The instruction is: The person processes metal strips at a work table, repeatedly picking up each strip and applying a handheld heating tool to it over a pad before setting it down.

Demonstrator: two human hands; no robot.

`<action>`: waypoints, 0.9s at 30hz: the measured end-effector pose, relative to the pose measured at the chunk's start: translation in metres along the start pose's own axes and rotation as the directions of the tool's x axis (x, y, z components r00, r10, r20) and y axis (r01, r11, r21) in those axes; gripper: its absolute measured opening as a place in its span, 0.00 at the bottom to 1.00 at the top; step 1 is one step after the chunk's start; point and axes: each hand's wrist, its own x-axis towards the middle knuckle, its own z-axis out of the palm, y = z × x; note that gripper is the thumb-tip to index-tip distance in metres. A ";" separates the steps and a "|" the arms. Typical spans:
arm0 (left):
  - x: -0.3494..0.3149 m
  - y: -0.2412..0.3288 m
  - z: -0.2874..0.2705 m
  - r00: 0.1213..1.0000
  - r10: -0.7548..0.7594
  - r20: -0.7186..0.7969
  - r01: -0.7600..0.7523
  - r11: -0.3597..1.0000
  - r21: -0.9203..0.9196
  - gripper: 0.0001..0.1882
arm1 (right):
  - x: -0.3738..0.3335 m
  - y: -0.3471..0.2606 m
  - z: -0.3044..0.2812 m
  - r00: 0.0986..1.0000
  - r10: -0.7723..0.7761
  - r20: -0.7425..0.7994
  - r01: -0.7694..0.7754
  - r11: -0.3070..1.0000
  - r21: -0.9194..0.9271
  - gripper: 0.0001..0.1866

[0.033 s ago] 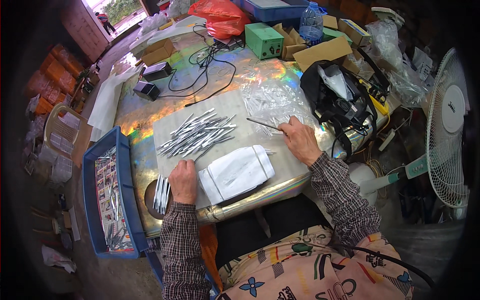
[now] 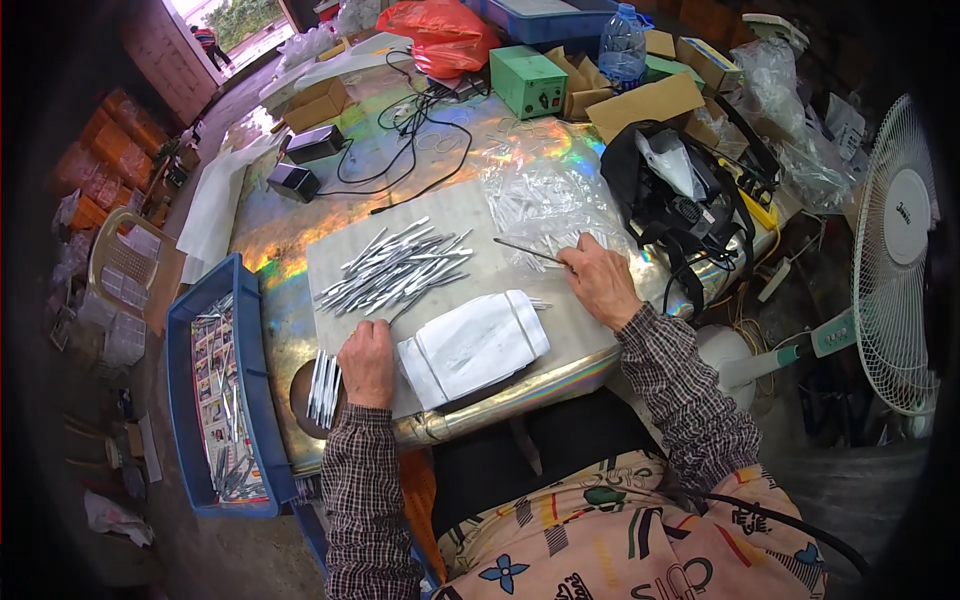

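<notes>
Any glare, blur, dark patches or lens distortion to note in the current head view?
Head view: rainbow glare on the shiny table top; brightest light in the doorway; black corners, dim sides; table's front edge bowed by the fisheye. Also head view: left hand and right hand show no obvious motion blur.

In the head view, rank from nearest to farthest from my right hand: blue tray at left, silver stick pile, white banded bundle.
1. White banded bundle, left of your right hand.
2. Silver stick pile, farther left.
3. Blue tray, leftmost.
</notes>
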 end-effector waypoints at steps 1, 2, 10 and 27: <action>0.000 0.000 -0.002 1.000 0.000 -0.012 -0.001 1.000 -0.009 0.01 | 0.000 0.002 0.003 1.000 -0.002 -0.005 0.002 1.000 0.004 0.07; -0.001 0.001 -0.003 1.000 0.001 -0.015 -0.001 1.000 -0.017 0.01 | -0.003 0.004 0.007 0.999 -0.030 -0.032 0.030 0.999 0.013 0.05; -0.013 0.009 -0.014 0.996 -0.061 -0.062 0.055 0.994 -0.099 0.03 | -0.008 0.011 0.009 0.995 -0.095 -0.034 0.092 0.992 -0.085 0.03; -0.033 0.049 -0.069 0.981 -0.171 -0.089 0.115 0.889 -0.443 0.09 | -0.022 -0.023 -0.017 1.000 0.028 -0.013 -0.016 0.832 0.554 0.12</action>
